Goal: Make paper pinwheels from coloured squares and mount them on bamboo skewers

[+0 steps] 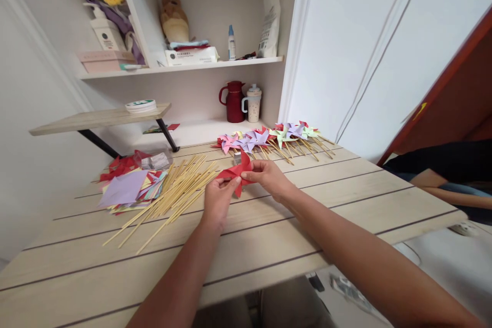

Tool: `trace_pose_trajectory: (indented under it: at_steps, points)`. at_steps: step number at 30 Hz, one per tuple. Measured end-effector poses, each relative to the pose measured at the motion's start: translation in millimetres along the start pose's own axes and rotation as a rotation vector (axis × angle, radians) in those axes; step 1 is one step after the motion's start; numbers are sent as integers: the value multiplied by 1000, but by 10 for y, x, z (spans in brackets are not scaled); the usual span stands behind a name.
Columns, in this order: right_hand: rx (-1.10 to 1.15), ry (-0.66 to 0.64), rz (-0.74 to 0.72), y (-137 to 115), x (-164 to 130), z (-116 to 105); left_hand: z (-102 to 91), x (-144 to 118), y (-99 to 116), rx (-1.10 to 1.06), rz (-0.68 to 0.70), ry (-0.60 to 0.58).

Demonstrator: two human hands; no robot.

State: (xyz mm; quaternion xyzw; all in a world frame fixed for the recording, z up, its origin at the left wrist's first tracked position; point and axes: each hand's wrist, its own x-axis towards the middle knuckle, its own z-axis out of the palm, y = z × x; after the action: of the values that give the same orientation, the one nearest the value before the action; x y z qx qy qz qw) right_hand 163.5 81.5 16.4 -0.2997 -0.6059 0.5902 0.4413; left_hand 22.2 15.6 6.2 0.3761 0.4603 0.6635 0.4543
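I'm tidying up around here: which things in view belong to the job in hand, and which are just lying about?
Likely for the job:
held red pinwheel
loose sticks
paper sheets
stick-mounted pinwheels

Apparently just about:
red jug
lidded cup
plush toy
blue-capped bottle

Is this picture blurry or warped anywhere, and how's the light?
In the head view, the right forearm looks stretched toward the lower-right corner, probably by a wide lens; the floor there is smeared; the red paper pinwheel is clearer; light is soft, shadows faint.
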Motion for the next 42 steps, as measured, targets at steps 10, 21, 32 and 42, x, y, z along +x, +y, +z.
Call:
trace_pose_trajectory:
  at_steps: [10,21,32,42]
  points:
    - [-4,-1,16,5,-4,43,-10,5,-3,44,48,71]
    - [1,-14,13,-21,2,-5,-59,27,-13,36,-4,82]
    - [8,-6,40,-80,-16,10,-58,21,-16,54,28,50]
    - [-122,70,-30,-18,11,36,-7,-14,2,62,15,64]
